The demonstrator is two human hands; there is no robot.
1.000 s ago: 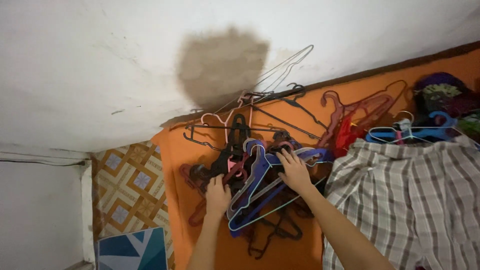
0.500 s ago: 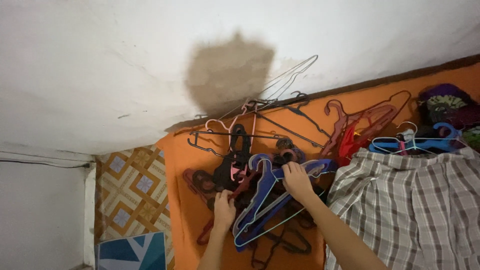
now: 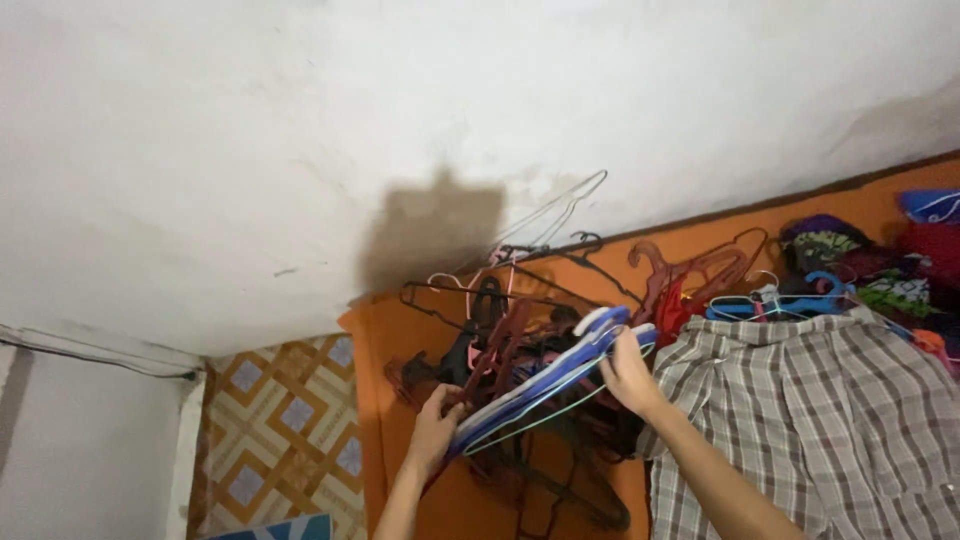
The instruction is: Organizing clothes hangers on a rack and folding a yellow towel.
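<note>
My right hand (image 3: 628,375) grips the hook end of a stack of blue, white and green-edged plastic hangers (image 3: 540,385), tilted edge-on away from the orange wall (image 3: 372,350). My left hand (image 3: 436,430) holds the lower left end of the same stack. Behind them hangs a tangle of black, dark red and pink hangers (image 3: 490,320) on a hook high on the wall. A grey-and-brown checked shirt (image 3: 800,420) hangs on a blue hanger (image 3: 790,300) just right of my right hand.
A white ceiling (image 3: 300,120) with a dark stain (image 3: 430,230) fills the top. A brown-and-white diamond-patterned panel (image 3: 285,430) stands at lower left. Red hangers (image 3: 690,275) and several colourful clothes (image 3: 870,260) hang at the right. A blue patterned board (image 3: 270,530) peeks in below.
Both hands have pulled the blue hanger stack outward and up from the tangle, turning it from flat against the wall to edge-on. The view has tilted up and shifted.
</note>
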